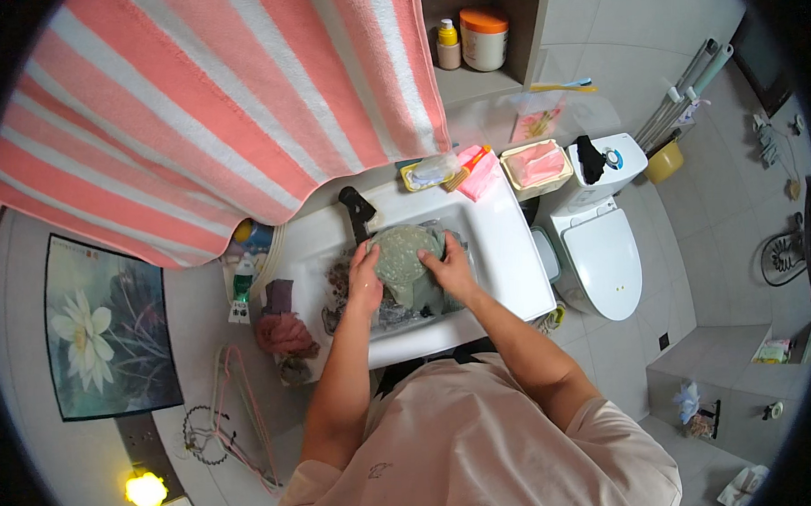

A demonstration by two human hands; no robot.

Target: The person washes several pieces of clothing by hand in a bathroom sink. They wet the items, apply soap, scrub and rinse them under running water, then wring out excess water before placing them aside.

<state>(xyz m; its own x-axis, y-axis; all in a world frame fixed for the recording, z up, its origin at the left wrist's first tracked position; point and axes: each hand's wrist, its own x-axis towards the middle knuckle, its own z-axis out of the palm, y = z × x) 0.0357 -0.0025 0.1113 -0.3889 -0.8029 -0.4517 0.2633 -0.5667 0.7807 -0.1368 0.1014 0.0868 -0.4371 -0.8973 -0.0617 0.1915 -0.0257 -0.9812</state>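
Note:
Between my two hands is a grey-green fabric piece [408, 256] with a pale pattern and a rounded, cap-like top. My left hand [365, 276] grips its left edge, and my right hand [451, 268] has hold of the right side, thumb on top. Its lower part hangs into the white washbasin [508, 262]. Under and around it in the bowl lie dark, wet-looking items, partly hidden, with a brown patterned patch [339, 279] at the left. A black faucet [357, 211] reaches over the bowl behind my left hand.
A pink-and-white striped towel [236, 104] hangs over the basin's far left. Along the back rim sit a yellow soap dish [416, 176] and an orange-handled brush [468, 169]. A reddish mesh cloth [285, 334] lies at the left end. A white toilet [606, 264] stands to the right.

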